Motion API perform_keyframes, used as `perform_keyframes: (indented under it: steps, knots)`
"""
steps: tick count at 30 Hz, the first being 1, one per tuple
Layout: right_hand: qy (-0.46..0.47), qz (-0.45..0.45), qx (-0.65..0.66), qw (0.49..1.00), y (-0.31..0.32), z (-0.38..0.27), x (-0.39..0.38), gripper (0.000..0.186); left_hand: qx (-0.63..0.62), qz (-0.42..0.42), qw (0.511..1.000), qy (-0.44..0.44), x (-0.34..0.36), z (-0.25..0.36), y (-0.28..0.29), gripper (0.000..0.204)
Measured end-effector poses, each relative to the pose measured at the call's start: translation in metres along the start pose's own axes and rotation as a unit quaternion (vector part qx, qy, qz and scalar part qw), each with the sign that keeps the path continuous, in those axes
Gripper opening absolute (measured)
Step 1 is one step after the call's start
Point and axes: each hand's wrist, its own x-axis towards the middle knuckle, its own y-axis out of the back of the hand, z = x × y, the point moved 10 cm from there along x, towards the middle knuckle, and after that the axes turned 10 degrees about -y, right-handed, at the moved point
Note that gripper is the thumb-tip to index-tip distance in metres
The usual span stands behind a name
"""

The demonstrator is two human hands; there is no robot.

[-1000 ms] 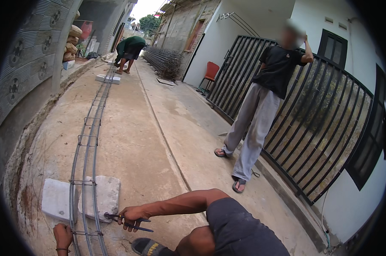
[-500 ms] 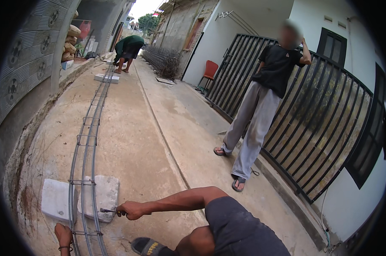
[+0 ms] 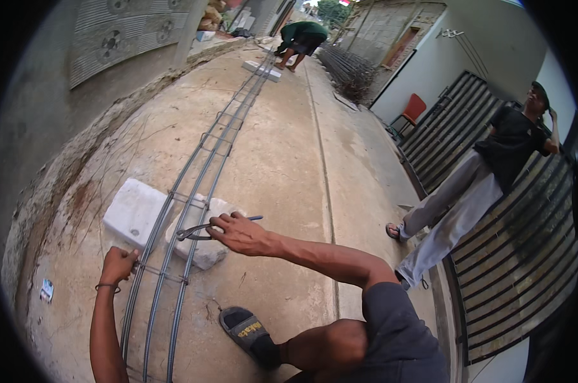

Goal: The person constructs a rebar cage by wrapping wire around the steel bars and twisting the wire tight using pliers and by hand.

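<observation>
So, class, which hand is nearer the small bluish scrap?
Left. The left hand is right of the scrap, by the steel bars; the right hand is farther right, past the bars, holding pincers.

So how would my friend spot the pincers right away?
Find the long steel cage along the lane. By the nearer pair of white blocks, the person's right hand holds the pincers. Nothing else nearby forks into two handles, one bluish at its end.

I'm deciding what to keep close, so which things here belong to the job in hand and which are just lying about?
Seemingly the job's:
pincers, in the right grip
rebar cage, at the left grip
blocks under it

Seemingly just about:
red chair
small scrap, lower left
</observation>
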Motion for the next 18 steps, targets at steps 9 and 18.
perform_keyframes:
  steps: [9,18]
  knots:
    - [0.139,-0.06,-0.21,0.966,0.019,-0.039,0.104,0.035,-0.303,0.097,0.946,0.065,-0.031,-0.046,-0.002,0.02]
    - [0.294,-0.015,-0.263,0.919,0.003,-0.099,0.162,0.034,-0.299,0.171,0.938,-0.048,-0.043,-0.03,-0.025,0.022]
